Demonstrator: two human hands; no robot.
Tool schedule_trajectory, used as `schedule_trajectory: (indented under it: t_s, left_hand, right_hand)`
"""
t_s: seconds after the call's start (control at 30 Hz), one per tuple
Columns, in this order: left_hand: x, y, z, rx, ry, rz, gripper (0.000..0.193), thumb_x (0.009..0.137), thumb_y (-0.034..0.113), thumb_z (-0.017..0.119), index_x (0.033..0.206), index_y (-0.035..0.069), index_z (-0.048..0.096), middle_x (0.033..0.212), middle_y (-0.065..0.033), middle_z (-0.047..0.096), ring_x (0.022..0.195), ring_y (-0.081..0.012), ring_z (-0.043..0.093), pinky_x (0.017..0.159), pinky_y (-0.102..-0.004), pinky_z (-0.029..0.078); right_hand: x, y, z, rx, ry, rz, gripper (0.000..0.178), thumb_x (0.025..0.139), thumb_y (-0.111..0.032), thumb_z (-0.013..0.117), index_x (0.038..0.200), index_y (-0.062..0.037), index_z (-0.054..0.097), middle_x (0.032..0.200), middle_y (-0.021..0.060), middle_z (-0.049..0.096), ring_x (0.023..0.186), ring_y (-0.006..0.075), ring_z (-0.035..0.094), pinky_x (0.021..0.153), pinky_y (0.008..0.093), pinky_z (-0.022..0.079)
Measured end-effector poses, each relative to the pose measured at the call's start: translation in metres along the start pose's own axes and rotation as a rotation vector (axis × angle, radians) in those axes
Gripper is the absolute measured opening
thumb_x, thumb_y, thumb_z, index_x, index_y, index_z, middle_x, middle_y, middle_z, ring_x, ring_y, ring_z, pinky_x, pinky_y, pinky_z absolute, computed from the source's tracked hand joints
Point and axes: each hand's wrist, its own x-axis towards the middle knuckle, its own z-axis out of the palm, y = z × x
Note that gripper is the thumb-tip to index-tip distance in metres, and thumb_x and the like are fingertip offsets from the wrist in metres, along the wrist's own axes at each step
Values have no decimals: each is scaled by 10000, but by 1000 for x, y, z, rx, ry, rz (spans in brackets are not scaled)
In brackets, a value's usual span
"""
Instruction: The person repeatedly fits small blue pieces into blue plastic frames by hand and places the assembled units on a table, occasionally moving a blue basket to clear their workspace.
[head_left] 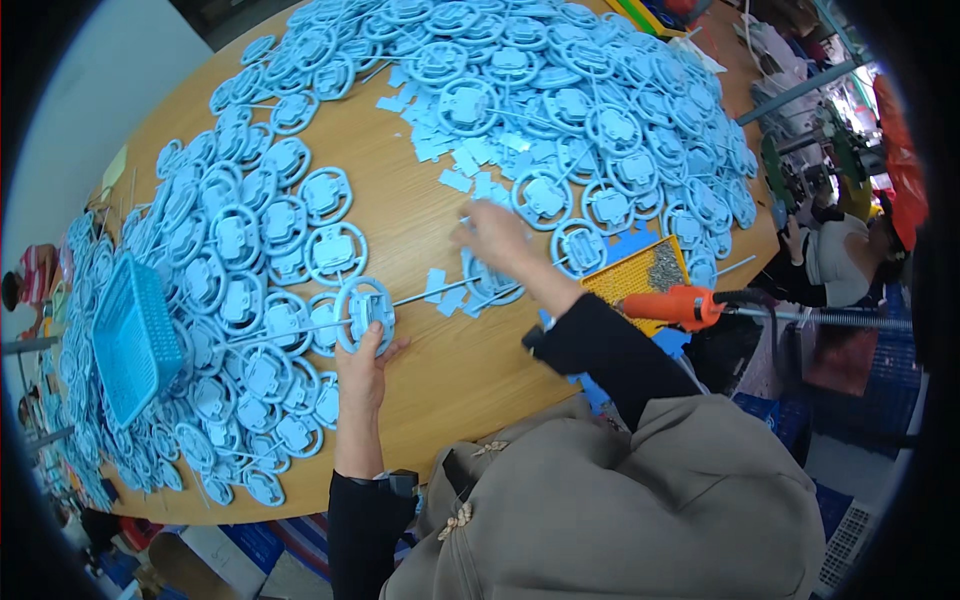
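My left hand (365, 375) is closed on the lower edge of a light blue plastic steering wheel (366, 308), thumb on its face. A thin metal rod (425, 294) runs beside that wheel. My right hand (497, 237) is over the table with its fingertips drawn together. What they hold, if anything, is too small to make out. Just below it, partly covered by the wrist, lies another light blue wheel (484, 284). Small flat light blue rectangular plates (452, 301) lie between the two hands, and more plates (456, 180) are scattered beyond the right hand.
Large piles of blue wheels (540, 195) cover the back, right and left of the wooden table (400, 400). A blue basket (135, 340) stands on the left pile. An orange power screwdriver (675, 308) lies by a yellow tray (620, 278) of screws. Another person (845, 255) sits at right.
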Motion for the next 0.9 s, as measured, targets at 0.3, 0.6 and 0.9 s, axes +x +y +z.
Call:
schedule_trajectory:
  t_s: [0.3, 0.6, 0.9]
  left_hand:
    - [-4, -4, -30, -17, 104, -134, 520, 870, 195, 634, 1339, 115, 425, 1153, -62, 584, 1015, -201, 584, 703, -408, 553]
    - [1, 22, -22, -42, -9, -160, 481, 868, 154, 636, 1304, 98, 440, 1078, -64, 607, 891, -172, 629, 596, -328, 581]
    - [-8, 13, -36, -42, -90, -145, 542, 819, 87, 665, 1302, 64, 419, 1075, -86, 609, 883, -183, 641, 569, -301, 579]
  right_hand:
    - [13, 19, 16, -205, 134, -71, 213, 774, -170, 649, 935, -31, 650, 898, 141, 615, 892, 306, 604, 740, 422, 489]
    - [-34, -84, 34, 192, -308, -636, 268, 796, -129, 669, 1038, -23, 625, 854, 103, 565, 696, 226, 572, 663, 337, 475]
    - [-32, -86, 31, 537, -592, -145, 596, 715, -140, 790, 1218, -14, 496, 970, 74, 596, 768, 122, 553, 682, 267, 472]
